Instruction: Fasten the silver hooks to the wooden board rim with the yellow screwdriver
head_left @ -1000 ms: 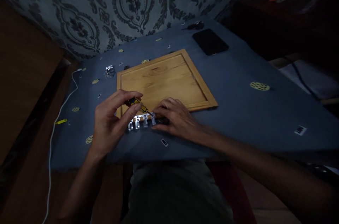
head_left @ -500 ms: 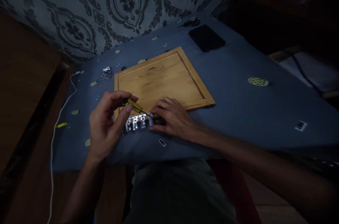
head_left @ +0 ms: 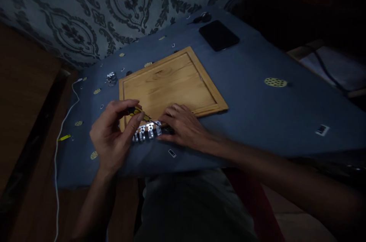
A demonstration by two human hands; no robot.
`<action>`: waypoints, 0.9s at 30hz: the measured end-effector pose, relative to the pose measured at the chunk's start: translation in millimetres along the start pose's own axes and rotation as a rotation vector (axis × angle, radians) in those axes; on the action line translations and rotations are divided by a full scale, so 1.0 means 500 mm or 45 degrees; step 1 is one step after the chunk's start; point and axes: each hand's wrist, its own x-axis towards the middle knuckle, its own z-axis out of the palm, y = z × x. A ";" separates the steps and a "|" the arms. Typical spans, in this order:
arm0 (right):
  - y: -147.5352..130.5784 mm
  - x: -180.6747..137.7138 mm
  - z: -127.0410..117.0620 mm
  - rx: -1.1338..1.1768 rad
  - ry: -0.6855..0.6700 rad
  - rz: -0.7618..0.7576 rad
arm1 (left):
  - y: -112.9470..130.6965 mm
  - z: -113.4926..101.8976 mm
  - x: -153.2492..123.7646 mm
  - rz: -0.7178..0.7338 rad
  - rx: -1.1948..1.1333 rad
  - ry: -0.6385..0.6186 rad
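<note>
My left hand (head_left: 113,135) pinches a small yellow-and-black screwdriver (head_left: 140,114) between thumb and fingers, its tip pointing down to the right at a shiny metal bracket strip (head_left: 146,132). That strip has several rounded tabs and lies on the blue cloth just in front of the wooden tray (head_left: 168,83). My right hand (head_left: 184,127) rests palm down on the strip's right end, fingers pressed on it and hiding that part.
A dark phone (head_left: 219,35) and a small dark object (head_left: 202,16) lie at the far edge. A shiny metal piece (head_left: 111,78) sits left of the tray. A white cable (head_left: 64,120) hangs off the left side. Small stickers and yellow dotted patches scatter over the cloth.
Both hands, the screwdriver and the strip keep the same hold. The whole scene has slid slightly left and up in view as my head moved.
</note>
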 end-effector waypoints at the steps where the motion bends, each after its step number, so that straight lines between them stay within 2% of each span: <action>1: 0.000 0.000 0.000 0.002 -0.001 0.001 | 0.000 0.000 -0.001 -0.017 -0.013 0.009; 9: 0.001 0.001 0.000 -0.021 0.000 0.001 | -0.003 0.003 -0.004 -0.026 -0.162 0.023; 19: 0.002 0.001 0.001 -0.023 0.007 -0.001 | -0.001 0.002 0.002 0.171 0.049 0.094; 27: 0.003 0.001 0.005 -0.045 0.021 -0.005 | 0.003 0.003 -0.010 0.067 -0.017 0.068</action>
